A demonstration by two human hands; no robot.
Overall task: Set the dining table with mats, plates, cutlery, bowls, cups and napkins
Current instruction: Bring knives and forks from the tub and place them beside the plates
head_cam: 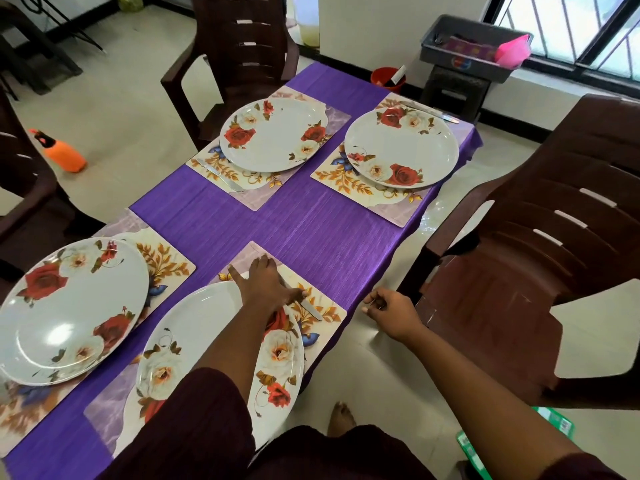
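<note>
A purple-clothed table carries several floral mats, each with a white rose-patterned plate. My left hand reaches over the near right plate, fingers spread and resting on its mat. A knife lies there with its handle under my palm and thumb. My right hand hovers off the table's right edge, fingers loosely curled, holding nothing. The far left plate has a knife beside it, and the far right plate has a knife behind it. No knife shows by the near left plate.
Brown plastic chairs stand at the far end, the right and the left. A grey tub on a stool holds a pink bowl and other items. An orange spray bottle and a red bucket sit on the floor.
</note>
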